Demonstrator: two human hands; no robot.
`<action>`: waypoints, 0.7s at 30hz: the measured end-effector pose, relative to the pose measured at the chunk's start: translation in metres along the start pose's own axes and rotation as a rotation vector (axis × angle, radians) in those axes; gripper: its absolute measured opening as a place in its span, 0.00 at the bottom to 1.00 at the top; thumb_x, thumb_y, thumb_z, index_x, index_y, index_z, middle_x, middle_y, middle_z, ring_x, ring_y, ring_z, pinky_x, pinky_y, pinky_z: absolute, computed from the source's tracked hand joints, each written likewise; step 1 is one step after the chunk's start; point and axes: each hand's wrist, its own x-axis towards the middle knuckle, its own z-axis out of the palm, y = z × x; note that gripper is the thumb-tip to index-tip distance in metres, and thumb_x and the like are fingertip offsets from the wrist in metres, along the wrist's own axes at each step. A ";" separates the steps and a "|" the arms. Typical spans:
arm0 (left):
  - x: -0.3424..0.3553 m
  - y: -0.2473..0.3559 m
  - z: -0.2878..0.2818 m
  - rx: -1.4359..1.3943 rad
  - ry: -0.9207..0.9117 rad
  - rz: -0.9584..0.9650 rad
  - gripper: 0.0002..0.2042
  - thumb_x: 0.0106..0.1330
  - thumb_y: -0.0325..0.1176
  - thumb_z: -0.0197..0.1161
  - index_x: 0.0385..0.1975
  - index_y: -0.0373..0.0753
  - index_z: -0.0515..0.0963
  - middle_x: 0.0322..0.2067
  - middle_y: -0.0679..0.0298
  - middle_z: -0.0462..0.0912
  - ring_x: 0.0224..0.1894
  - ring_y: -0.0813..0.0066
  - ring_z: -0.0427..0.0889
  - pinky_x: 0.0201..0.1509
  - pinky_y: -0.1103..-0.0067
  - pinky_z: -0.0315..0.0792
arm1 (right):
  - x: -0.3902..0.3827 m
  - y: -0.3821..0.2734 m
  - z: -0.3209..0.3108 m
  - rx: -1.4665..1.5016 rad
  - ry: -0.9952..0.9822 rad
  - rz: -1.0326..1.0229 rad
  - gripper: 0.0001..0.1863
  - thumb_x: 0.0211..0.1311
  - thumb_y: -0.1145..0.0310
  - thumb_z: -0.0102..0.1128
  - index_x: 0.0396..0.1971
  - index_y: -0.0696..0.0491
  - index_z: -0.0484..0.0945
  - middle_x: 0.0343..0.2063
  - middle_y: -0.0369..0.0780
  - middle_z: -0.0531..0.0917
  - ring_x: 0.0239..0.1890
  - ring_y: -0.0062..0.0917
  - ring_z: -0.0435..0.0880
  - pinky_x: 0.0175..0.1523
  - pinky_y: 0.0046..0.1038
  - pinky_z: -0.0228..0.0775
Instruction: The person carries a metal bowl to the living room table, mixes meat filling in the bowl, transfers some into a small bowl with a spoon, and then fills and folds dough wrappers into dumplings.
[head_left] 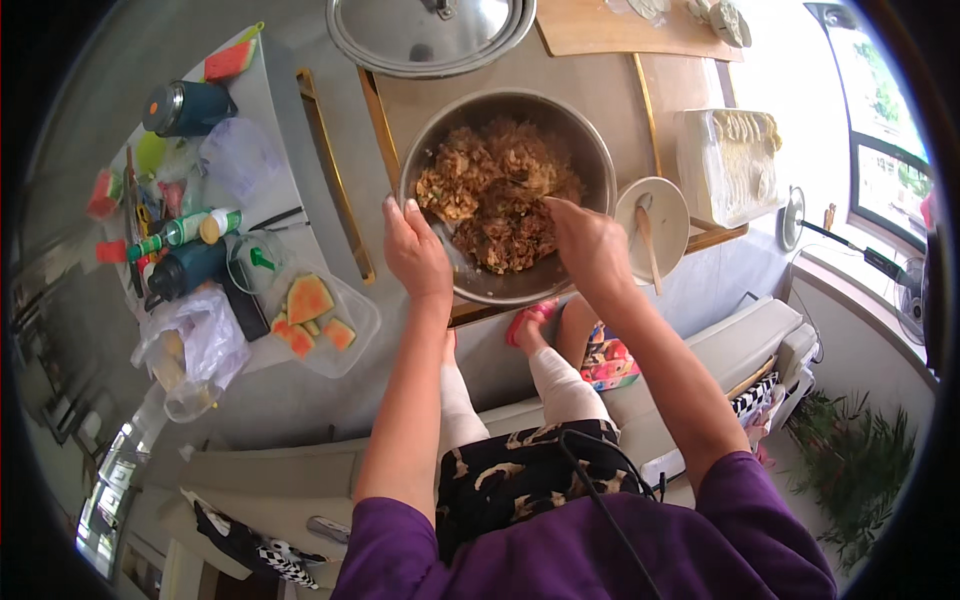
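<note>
A large steel bowl stands in front of me, holding a brown, crumbly chopped filling. At the bowl's left rim, my left hand grips the edge with its fingertips over it. My right hand is closed in a fist above the bowl's right side, knuckles up. Whatever it holds is hidden by the hand and blurred against the filling. Just right of that hand sits a white bowl with a wooden-handled spoon leaning in it.
A glass lid lies beyond the bowl, beside a wooden board. To the right is a clear plastic box with rows of pale dough pieces. A side table at left carries a dark flask, bottles, bags and watermelon pieces.
</note>
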 end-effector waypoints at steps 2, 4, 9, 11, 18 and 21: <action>0.000 -0.004 0.000 -0.002 0.020 0.007 0.14 0.70 0.34 0.46 0.46 0.29 0.70 0.34 0.45 0.78 0.36 0.46 0.77 0.39 0.63 0.70 | 0.004 0.003 -0.020 -0.008 0.048 0.033 0.11 0.57 0.71 0.52 0.39 0.50 0.80 0.23 0.47 0.81 0.26 0.42 0.81 0.32 0.40 0.74; 0.000 -0.006 0.002 0.003 0.014 -0.019 0.17 0.71 0.37 0.46 0.47 0.28 0.71 0.35 0.42 0.78 0.37 0.44 0.77 0.38 0.63 0.69 | 0.014 0.015 -0.034 0.001 0.099 0.116 0.11 0.60 0.68 0.51 0.39 0.49 0.81 0.25 0.49 0.81 0.27 0.44 0.81 0.35 0.42 0.74; 0.000 0.004 0.012 0.018 -0.052 -0.070 0.15 0.70 0.36 0.47 0.47 0.30 0.71 0.38 0.46 0.79 0.39 0.47 0.77 0.42 0.65 0.71 | 0.038 0.028 0.023 -0.055 -0.038 0.199 0.09 0.59 0.68 0.50 0.30 0.52 0.79 0.23 0.51 0.80 0.30 0.47 0.81 0.36 0.44 0.73; -0.001 0.002 0.010 0.007 -0.016 -0.055 0.15 0.70 0.36 0.47 0.47 0.30 0.71 0.37 0.46 0.79 0.39 0.47 0.77 0.42 0.64 0.71 | 0.026 0.000 0.031 0.027 -0.064 0.108 0.06 0.57 0.69 0.51 0.27 0.54 0.76 0.21 0.51 0.79 0.28 0.47 0.80 0.34 0.44 0.73; -0.001 -0.006 0.007 0.055 0.076 0.039 0.16 0.70 0.37 0.47 0.48 0.30 0.70 0.37 0.45 0.79 0.38 0.47 0.78 0.41 0.64 0.71 | -0.034 -0.046 0.001 0.120 -0.192 -0.035 0.09 0.55 0.72 0.51 0.35 0.52 0.78 0.22 0.47 0.81 0.25 0.41 0.82 0.32 0.41 0.74; -0.002 0.008 0.005 -0.014 -0.067 -0.134 0.21 0.70 0.39 0.47 0.50 0.24 0.69 0.45 0.40 0.76 0.48 0.44 0.75 0.51 0.67 0.68 | -0.047 -0.033 0.027 0.020 -0.317 -0.010 0.10 0.56 0.71 0.51 0.36 0.51 0.79 0.23 0.47 0.81 0.25 0.40 0.83 0.32 0.41 0.74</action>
